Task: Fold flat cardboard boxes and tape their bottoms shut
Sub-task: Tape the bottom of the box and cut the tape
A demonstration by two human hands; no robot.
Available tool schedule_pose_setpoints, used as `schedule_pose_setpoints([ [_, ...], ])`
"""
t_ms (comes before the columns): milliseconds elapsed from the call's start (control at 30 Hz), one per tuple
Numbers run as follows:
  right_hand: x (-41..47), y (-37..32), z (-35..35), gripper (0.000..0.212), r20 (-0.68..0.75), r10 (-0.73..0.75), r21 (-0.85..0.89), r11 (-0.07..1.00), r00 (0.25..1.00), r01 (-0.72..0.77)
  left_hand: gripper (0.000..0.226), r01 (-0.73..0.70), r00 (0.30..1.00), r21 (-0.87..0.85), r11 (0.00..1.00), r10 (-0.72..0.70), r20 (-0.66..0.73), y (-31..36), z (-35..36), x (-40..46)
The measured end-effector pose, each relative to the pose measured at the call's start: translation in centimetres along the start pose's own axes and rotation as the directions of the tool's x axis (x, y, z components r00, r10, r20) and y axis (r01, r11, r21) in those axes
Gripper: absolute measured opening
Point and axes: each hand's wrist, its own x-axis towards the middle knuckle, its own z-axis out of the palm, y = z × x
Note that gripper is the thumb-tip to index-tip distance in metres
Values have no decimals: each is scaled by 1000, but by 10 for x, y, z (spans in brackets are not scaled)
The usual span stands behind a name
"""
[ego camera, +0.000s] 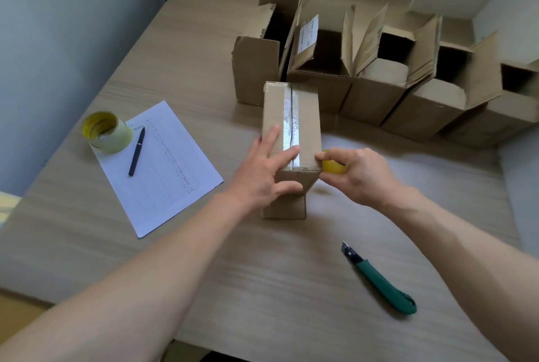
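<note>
You are pressing your flat left hand [264, 169] on the box [291, 140] standing bottom-up on the bench [262, 268], your right hand [354, 172] gripping the tape roll [332, 166]; it is likely light and crushable, so hold its edges

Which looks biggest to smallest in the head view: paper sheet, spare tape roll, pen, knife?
1. paper sheet
2. knife, though it lies nearer the camera, so unsure
3. pen and spare tape roll: too alike to rank
</note>
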Motion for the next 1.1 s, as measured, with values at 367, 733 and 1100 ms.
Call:
schedule_pose_setpoints([
  [367,-15,-15,0,35,2,-37,-61,997,999,37,58,58,997,-135,989,-50,61,1,-20,0],
  [733,-74,-36,22,39,-27,11,70,998,1000,-9,91,146,988,397,906,-117,-98,35,11,-48],
  [1100,-66,-31,0,45,329,28,381,911,944,-160,26,117,972,-228,967,-159,-174,-12,-5,-37],
])
